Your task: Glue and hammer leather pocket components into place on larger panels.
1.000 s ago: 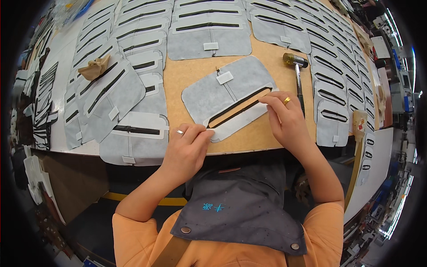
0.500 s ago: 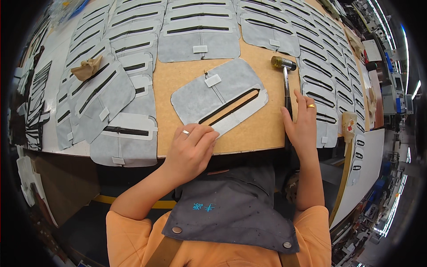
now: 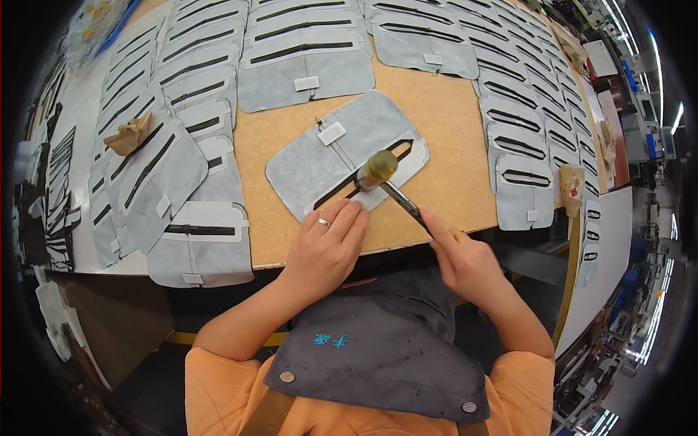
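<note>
Near the desk's (image 3: 451,109) front edge, the left hand (image 3: 323,243) presses flat the soft grey panel (image 3: 320,163); the right hand (image 3: 465,258) grips the hammer (image 3: 389,182) handle, head on the slot.

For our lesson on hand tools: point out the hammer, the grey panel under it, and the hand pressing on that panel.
hammer (image 3: 380,168), head view, on its rounded yellowish head.
grey panel (image 3: 313,163), head view, on bare fabric left of the slot.
left hand (image 3: 323,251), head view, on the back of the hand.
</note>
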Motion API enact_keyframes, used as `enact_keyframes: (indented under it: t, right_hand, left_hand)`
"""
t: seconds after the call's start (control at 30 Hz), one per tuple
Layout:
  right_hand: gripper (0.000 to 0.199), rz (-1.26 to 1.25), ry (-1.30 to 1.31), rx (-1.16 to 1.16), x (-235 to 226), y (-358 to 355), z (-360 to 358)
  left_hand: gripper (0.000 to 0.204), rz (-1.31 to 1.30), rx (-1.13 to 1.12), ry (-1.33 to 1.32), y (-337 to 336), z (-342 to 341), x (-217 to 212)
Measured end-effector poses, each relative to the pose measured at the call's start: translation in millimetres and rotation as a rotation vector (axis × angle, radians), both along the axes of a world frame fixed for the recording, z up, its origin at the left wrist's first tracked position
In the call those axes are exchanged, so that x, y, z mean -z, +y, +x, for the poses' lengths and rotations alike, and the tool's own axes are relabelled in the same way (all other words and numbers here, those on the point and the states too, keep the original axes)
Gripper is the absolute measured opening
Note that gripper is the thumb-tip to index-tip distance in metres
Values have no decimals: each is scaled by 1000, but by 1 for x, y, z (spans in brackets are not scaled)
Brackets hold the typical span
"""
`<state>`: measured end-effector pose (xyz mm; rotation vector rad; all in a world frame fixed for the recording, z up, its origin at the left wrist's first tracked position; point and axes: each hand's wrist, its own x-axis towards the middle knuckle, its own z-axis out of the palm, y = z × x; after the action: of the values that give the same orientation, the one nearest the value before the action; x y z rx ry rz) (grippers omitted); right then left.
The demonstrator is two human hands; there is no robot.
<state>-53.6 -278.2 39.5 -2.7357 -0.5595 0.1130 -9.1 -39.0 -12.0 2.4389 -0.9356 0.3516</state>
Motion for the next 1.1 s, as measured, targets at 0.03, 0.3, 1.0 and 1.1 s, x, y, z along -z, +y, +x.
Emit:
enact_keyframes:
  t: [0.03, 0.3, 1.0, 1.1]
  right_hand:
    - [63, 2, -98, 1, 17, -2, 4]
    - [65, -16, -161, 21, -4, 7, -14]
    - [72, 370, -358, 216, -7, 23, 3]
    - [64, 181, -174, 169, 11, 25, -1]
  left_hand:
    - [33, 0, 2, -4, -1, 1, -1]
    - [31, -8, -22, -12, -1, 0, 0]
    - [32, 85, -119, -42, 3, 12, -3]
    - [29, 89, -92, -63, 3, 12, -5]
